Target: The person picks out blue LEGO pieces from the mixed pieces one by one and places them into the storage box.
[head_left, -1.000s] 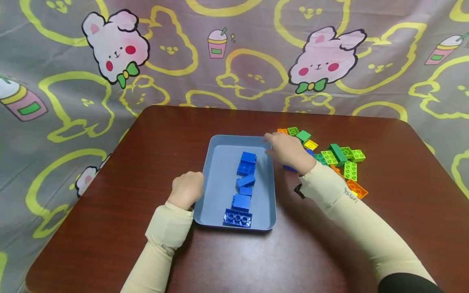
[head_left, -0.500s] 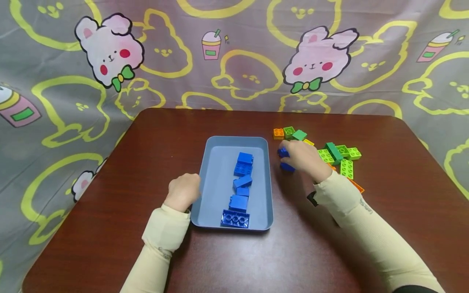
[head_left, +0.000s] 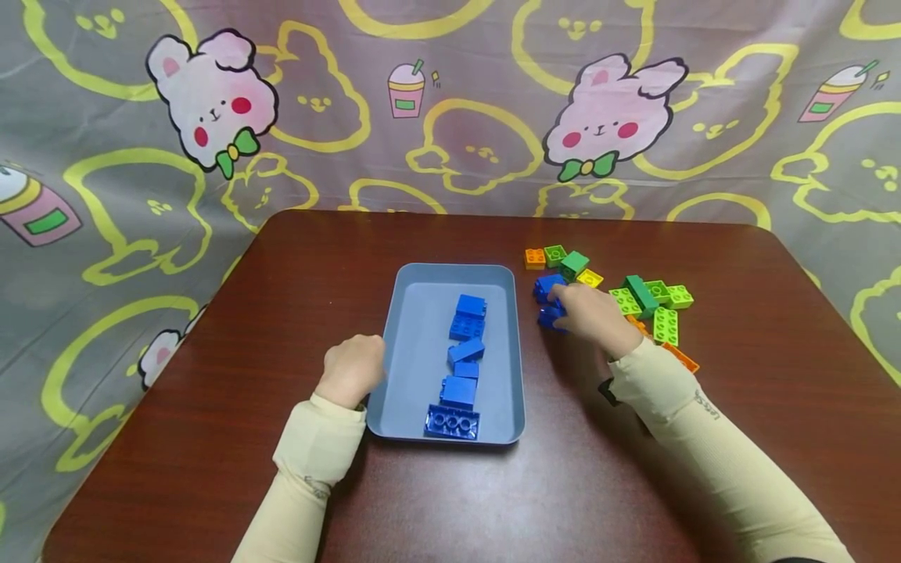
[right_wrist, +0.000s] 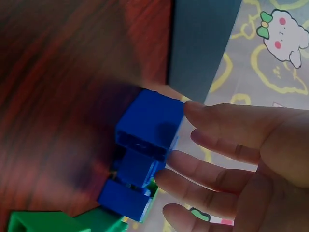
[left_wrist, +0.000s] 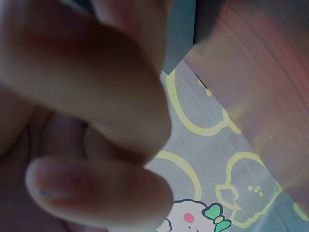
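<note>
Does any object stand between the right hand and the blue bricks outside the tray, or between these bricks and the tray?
Nothing visible stands between the right hand and the blue bricks. Between those bricks and the tray, only the tray's raised wall stands.

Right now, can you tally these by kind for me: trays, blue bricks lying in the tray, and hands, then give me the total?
Tray: 1
Blue bricks in the tray: 6
Hands, left hand and right hand: 2
Total: 9
</note>
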`<control>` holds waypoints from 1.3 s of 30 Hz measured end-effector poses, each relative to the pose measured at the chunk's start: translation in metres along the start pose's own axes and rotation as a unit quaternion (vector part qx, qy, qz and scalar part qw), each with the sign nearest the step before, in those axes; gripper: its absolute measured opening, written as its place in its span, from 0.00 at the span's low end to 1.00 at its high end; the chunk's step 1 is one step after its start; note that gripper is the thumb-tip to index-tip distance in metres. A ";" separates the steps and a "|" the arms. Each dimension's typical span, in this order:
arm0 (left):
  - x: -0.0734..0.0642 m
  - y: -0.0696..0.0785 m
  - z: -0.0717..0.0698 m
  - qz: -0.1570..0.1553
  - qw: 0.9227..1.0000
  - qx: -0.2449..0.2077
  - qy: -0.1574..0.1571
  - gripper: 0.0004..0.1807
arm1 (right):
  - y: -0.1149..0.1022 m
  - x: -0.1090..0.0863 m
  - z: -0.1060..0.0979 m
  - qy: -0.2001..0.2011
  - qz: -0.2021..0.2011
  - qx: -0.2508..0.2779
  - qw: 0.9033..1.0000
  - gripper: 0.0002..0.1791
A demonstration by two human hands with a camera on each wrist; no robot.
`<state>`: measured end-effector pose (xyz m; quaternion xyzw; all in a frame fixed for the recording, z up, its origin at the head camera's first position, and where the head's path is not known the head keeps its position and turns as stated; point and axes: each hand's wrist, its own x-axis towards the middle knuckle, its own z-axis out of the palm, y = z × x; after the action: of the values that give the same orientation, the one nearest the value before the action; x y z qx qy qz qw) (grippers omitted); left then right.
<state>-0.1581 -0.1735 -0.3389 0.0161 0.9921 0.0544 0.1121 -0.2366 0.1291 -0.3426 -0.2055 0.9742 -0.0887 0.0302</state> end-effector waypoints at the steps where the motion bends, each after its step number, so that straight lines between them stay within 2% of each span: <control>1: 0.000 0.000 0.000 0.000 1.000 0.001 0.000 0.05 | 0.001 0.000 0.001 0.001 -0.003 0.000 1.000 0.18; 6: 0.000 0.000 0.000 -0.002 1.000 0.000 -0.003 0.05 | 0.004 0.000 0.005 0.006 -0.014 -0.002 1.000 0.18; 24: -0.001 0.000 0.000 0.003 1.000 -0.001 0.006 0.06 | 0.004 0.007 0.015 0.023 -0.017 -0.010 1.000 0.13; 39: -0.001 0.001 0.001 0.002 1.000 -0.001 0.017 0.06 | 0.003 0.005 0.015 0.032 -0.020 -0.007 0.999 0.07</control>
<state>-0.1569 -0.1722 -0.3392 0.0175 0.9937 0.0561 0.0955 -0.2415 0.1276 -0.3584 -0.2224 0.9709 -0.0890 -0.0040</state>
